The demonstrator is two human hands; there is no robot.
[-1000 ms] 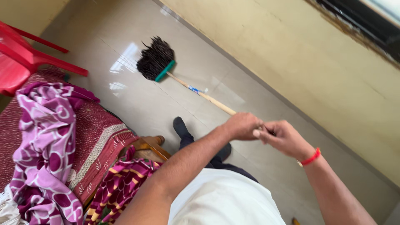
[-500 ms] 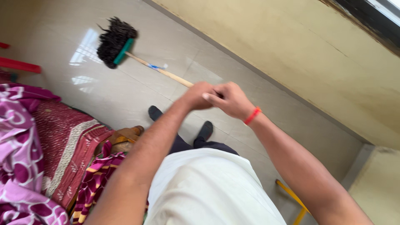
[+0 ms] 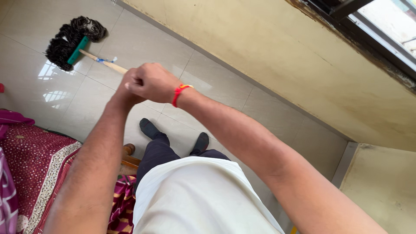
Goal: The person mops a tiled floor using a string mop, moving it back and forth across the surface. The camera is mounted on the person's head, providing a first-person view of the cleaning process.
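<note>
Right now your mop (image 3: 74, 44) lies with its dark stringy head and green clamp flat on the pale floor tiles (image 3: 208, 82), and its wooden handle (image 3: 106, 65) slants up from the head to your two fists, which meet at the handle's near end. Your right hand (image 3: 152, 82), the one with the red wristband (image 3: 178, 94), is clenched over the top of the stick, and your left hand (image 3: 125, 92) sits just beneath it and partly behind it, also curled shut around the handle as far as the view shows. That stacked grip at the end of the stick looks suited to giving you the longest reach, and the low angle keeps the strings spread on the tile. A scrap of blue and white tape (image 3: 106, 60) wraps the handle just above the clamp. Beyond the mop head the floor runs open and glossy, with window glare beside the strings. On the far side of the handle from your feet (image 3: 149, 128), the yellowish wall (image 3: 277, 56) meets the floor in a straight edge near the head. On your own side of the mop, a bed with a maroon patterned cover (image 3: 32, 169) crowds in near your legs, with a wooden post (image 3: 128, 149) showing beside them.
</note>
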